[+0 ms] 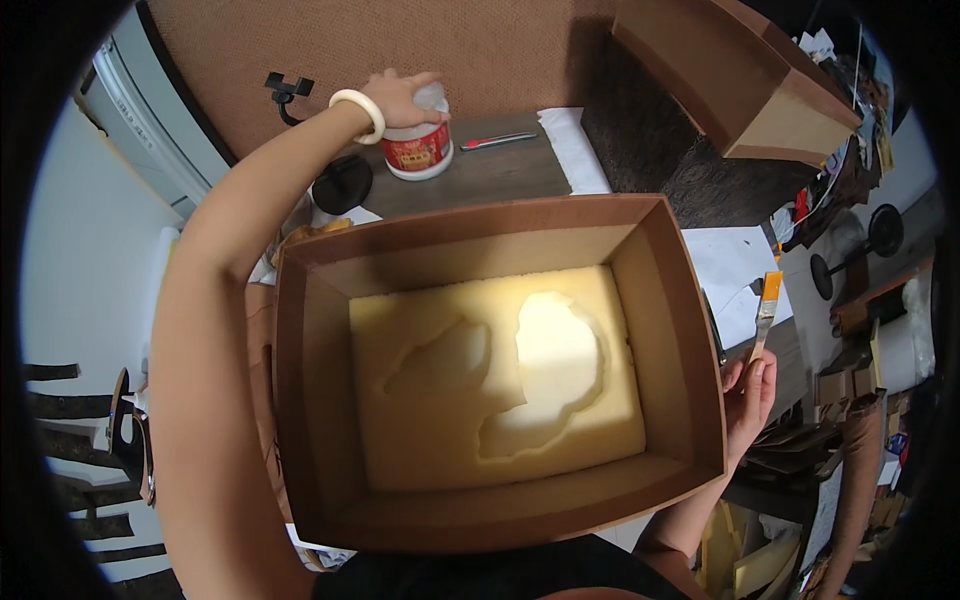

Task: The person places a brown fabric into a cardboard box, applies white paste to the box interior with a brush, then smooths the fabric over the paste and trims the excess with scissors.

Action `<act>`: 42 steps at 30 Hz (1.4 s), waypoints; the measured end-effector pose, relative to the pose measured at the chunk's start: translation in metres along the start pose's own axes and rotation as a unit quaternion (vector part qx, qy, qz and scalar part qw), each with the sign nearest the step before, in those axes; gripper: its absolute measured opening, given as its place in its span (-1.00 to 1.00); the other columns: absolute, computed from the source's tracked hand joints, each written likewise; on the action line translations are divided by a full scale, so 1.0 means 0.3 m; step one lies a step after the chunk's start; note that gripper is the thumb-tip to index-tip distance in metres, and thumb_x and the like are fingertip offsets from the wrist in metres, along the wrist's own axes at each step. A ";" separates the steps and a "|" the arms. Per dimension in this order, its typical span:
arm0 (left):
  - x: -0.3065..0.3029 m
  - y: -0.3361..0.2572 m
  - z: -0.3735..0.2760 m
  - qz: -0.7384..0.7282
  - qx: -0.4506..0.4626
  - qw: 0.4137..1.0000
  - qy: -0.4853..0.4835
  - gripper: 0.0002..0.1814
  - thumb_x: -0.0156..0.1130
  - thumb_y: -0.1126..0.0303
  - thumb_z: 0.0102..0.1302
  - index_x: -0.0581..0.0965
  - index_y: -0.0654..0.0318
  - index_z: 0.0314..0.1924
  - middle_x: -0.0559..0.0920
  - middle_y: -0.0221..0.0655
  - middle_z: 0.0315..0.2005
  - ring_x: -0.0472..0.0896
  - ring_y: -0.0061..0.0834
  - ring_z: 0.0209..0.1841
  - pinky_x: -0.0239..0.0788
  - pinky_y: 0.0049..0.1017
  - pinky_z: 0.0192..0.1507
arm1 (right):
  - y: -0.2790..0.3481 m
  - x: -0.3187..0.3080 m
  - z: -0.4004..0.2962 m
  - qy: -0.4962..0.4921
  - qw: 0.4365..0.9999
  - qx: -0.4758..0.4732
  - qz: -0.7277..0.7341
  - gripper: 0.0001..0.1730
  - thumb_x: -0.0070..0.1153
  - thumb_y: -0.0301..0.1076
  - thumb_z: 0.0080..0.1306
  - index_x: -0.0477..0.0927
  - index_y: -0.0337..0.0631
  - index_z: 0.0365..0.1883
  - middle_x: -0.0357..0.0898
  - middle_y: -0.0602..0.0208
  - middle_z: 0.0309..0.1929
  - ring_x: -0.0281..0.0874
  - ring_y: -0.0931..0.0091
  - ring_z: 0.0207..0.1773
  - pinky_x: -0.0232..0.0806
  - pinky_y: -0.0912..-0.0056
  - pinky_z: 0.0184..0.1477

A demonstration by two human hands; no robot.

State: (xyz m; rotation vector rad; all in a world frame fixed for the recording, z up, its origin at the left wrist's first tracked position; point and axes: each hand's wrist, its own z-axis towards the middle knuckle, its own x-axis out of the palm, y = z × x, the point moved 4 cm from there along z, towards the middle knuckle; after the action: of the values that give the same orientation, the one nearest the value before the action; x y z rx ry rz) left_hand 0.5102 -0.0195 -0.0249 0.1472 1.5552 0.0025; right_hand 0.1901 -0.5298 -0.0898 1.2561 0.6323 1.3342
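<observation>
My left hand [405,97] reaches over the far side and rests on the top of a plastic jar [420,150] with a red label; a pale bangle circles the wrist. Between thumb and fingers of my right hand [752,386] is a flat paintbrush [765,315], its orange bristles pointing up. A brown open box [480,517] fills the space before me, its right side beside my right hand. Yellow foam [427,450] with two irregular cut-out hollows lines its bottom, and bright light falls on the right hollow.
A red utility knife [499,141] lies right of the jar on the dark table [517,169]. White paper [731,262] lies beyond the box's right side. Another brown box [750,82] stands tilted at the upper right. A black stand [342,185] is left of the jar.
</observation>
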 end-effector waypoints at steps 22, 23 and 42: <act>-0.027 -0.132 -0.208 -0.063 0.094 0.989 -0.096 -0.18 -0.26 -0.35 0.53 0.40 0.12 0.45 0.73 0.16 -0.11 0.72 0.10 0.00 0.53 -0.08 0.12 | 0.146 0.478 0.264 0.205 0.965 -0.089 -0.133 -0.71 -0.06 -0.18 0.68 0.52 -0.25 0.03 0.49 0.45 -0.42 0.40 0.65 -0.34 0.27 0.57 -0.20; -0.025 -0.131 -0.204 -0.078 0.088 0.988 -0.096 -0.17 -0.25 -0.36 0.53 0.39 0.11 0.48 0.72 0.20 -0.05 0.70 0.10 0.05 0.51 -0.11 0.15 | 0.145 0.494 0.275 0.213 0.963 -0.088 -0.138 -0.71 -0.06 -0.18 0.68 0.52 -0.24 0.04 0.50 0.46 -0.43 0.40 0.66 -0.34 0.27 0.57 -0.21; 0.316 0.175 -0.159 -0.300 -0.048 0.940 -0.154 -0.16 0.41 0.27 0.19 0.32 0.49 0.41 0.44 0.13 0.35 0.38 0.00 0.45 0.22 -0.18 0.48 | 0.126 0.870 0.494 0.357 0.882 -0.154 -0.267 -0.76 0.10 -0.30 0.61 0.65 -0.28 0.06 0.69 0.41 -0.29 0.57 0.70 -0.27 0.48 0.59 -0.14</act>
State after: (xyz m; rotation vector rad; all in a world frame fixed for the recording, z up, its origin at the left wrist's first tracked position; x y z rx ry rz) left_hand 0.4692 0.0458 -0.1147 -0.3942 1.2303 -0.4075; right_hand 0.3667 -0.3397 0.0656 0.2513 1.1293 1.3275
